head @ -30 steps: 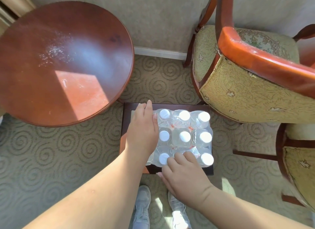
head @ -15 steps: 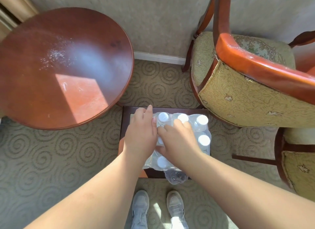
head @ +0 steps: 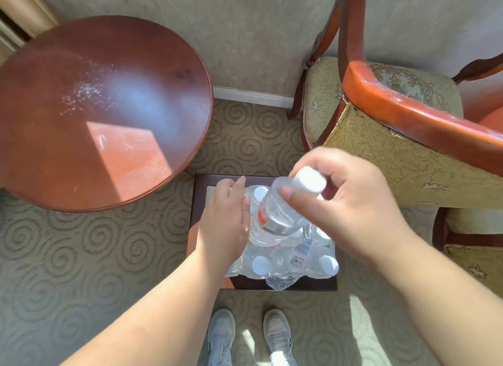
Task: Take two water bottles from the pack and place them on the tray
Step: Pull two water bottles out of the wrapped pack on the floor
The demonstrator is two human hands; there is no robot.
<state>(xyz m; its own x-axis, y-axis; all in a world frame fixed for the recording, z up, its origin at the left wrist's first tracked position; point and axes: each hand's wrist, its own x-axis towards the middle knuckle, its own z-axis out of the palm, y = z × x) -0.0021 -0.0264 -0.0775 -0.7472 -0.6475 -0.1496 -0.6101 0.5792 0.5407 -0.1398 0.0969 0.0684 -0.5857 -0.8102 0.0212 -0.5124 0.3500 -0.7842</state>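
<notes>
Clear plastic water bottle (head: 280, 210) up and out of the pack (head: 285, 256), pinched at the neck just under its white cap (head: 309, 181). Right hand (head: 351, 207) raised above the pack, fingers (head: 288, 195) clenched around the neck, thumb on the near side, bottle tilted with its base hanging over the other caps. Left hand (head: 226, 216) flat and low on the pack's left edge, fingers spread loose across the shrink wrap, pressing down, not gripping anything. Pack sitting on a dark wooden tray (head: 200, 202) on the carpet (head: 81, 256), between the round wooden desk (head: 95, 107) and the upholstered armchair (head: 394, 148).

Best handling from here, as a judgement: lift straight until the base is free of the torn wrap, hold the pack pinned with the left so the neighbours do not drag along. Neck grip looks thin for a full bottle, so better not to swing it; carry it low and set it upright on bare tray beside the pack. Little bare tray showing, only a strip on the far left. One bottle out, none placed yet.
</notes>
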